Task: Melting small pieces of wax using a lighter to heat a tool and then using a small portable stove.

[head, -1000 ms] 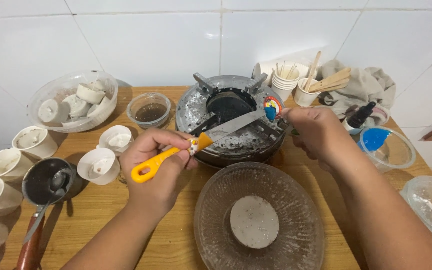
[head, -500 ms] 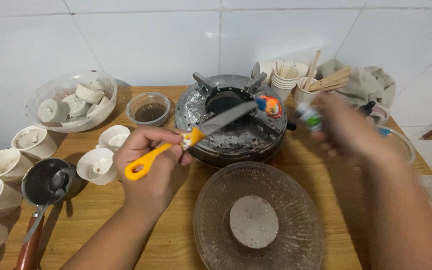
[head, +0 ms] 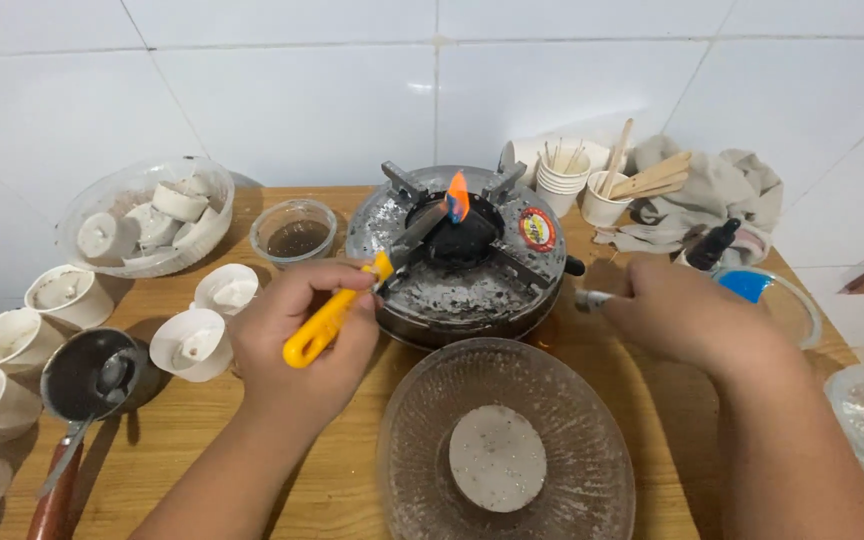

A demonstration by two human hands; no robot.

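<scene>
Now your left hand (head: 302,335), gripping the yellow-handled knife (head: 372,282), has its flaming tip over the stove (head: 457,250), while your right hand (head: 682,315), lowered, clasps a small lighter (head: 592,297).

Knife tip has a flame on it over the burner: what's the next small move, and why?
Probably lower the knife tip a little further into the stove's dark centre well. The left hand grips the yellow handle, the flame sits just above the well, and the right hand rests apart on the table.
</scene>
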